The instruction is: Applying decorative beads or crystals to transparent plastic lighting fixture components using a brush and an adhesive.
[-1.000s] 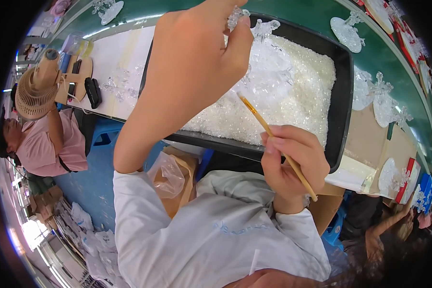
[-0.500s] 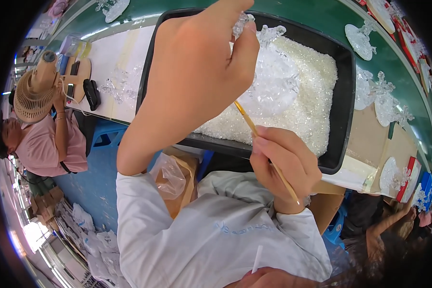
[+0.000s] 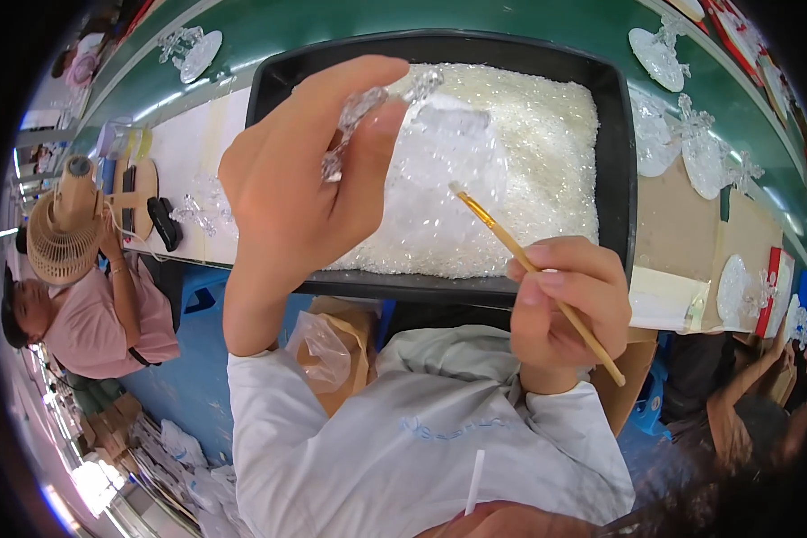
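My left hand (image 3: 300,170) is closed on a clear plastic ornament (image 3: 359,112) with branching, lumpy parts. Its round whitish base (image 3: 453,161) is tilted over a black tray (image 3: 629,170) filled with white sparkling granules (image 3: 547,134). Part of the ornament is hidden behind my fingers. In my right hand (image 3: 574,300) a thin paintbrush (image 3: 502,233) with a yellow handle is pinched near its middle. The bristles point up and left at the base; whether they touch it I cannot tell.
Similar clear ornaments (image 3: 659,58) on round bases stand along the green table (image 3: 511,18), left and right of the tray. A beige fan (image 3: 67,224) is at the left, near a person in pink (image 3: 108,314). Below the tray lies a cardboard box (image 3: 354,336) holding a plastic bag.
My left hand has drawn back from the far side and turned, tilting the ornament. My right hand has shifted right with the brush. The view has shifted slightly.
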Motion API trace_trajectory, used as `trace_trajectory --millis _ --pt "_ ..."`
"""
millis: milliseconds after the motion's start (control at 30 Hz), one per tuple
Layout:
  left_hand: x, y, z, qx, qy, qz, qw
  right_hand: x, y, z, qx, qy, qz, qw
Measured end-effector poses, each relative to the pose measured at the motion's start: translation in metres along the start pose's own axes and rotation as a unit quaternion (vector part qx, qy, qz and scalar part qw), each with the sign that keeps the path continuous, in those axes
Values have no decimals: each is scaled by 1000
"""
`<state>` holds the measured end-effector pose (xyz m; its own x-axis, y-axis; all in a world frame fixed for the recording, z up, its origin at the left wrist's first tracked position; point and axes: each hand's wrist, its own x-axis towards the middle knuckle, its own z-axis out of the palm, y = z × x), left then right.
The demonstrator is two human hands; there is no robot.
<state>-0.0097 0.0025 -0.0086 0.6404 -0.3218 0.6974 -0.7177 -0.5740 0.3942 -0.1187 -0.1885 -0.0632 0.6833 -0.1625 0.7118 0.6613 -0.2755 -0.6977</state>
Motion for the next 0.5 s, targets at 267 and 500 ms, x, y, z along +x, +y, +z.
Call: trace_trajectory --millis 267,500 --pt "-1 8 -6 1 16 80 997 7 1 0 34 -32 22 999" --pt "-10 4 -9 -16 24 99 995 5 2 2 26 -38 8 999"
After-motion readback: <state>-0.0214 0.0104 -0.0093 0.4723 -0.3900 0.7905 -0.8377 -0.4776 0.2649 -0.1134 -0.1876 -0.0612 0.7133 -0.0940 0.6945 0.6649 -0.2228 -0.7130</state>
